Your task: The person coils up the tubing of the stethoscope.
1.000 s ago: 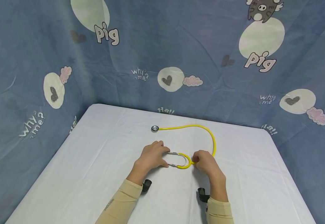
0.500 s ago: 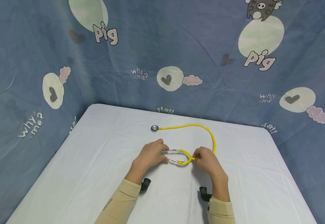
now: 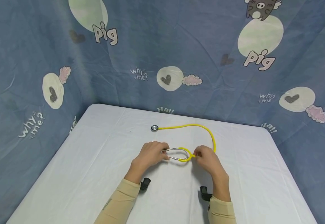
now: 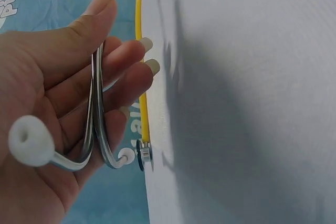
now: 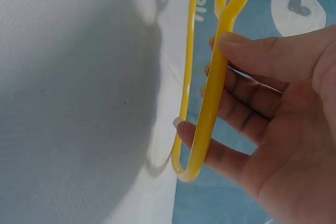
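A yellow stethoscope (image 3: 213,137) stretches between both hands above the white table. My left hand (image 3: 152,153) grips its two metal ear tubes (image 4: 96,87), thumb on one side and fingers on the other; the white eartips (image 4: 31,140) point back toward the wrist. Just below the Y-shaped fork, my right hand (image 3: 207,158) pinches the yellow tube (image 5: 210,98) between thumb and fingers. From there the tubing bends round and runs along the tabletop. The round metal chestpiece (image 3: 154,128) lies on the cloth, beyond the left hand.
A white cloth covers the table (image 3: 117,130). Behind and at the sides hangs a blue curtain (image 3: 140,40) with pig and cloud prints. A black wrist camera (image 3: 145,184) sits at the left wrist, another black camera (image 3: 205,193) at the right.
Both hands have risen slightly, lifting the ear tubes and fork off the table and away a little. The chestpiece and far tubing have stayed in place.
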Action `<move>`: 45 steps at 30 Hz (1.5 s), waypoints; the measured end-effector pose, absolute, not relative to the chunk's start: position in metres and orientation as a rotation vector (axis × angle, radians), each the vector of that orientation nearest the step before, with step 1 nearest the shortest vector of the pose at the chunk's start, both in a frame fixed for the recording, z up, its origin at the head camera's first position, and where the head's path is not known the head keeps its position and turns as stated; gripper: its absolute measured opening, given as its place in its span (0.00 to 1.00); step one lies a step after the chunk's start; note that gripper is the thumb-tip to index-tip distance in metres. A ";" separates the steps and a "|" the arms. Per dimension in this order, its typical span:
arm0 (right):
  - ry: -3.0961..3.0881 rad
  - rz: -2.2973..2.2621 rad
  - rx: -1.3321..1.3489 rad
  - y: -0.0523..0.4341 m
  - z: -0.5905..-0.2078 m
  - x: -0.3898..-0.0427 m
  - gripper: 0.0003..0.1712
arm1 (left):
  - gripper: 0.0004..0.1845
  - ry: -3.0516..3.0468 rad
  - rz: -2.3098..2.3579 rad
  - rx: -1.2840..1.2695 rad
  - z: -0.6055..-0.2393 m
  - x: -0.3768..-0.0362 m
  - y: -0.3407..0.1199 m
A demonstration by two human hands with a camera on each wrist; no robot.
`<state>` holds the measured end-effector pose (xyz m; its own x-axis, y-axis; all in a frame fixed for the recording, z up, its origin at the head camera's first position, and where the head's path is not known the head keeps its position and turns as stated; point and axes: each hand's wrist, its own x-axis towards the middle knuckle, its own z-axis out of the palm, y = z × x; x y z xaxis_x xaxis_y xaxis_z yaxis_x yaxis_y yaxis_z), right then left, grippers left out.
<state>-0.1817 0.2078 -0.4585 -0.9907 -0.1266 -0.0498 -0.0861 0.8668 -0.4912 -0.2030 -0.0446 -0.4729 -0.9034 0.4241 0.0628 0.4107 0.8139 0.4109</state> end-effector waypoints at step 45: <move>3.021 -0.907 -0.069 0.206 -0.457 -0.184 0.06 | 0.14 3.045 0.792 0.720 -0.464 -0.204 -0.047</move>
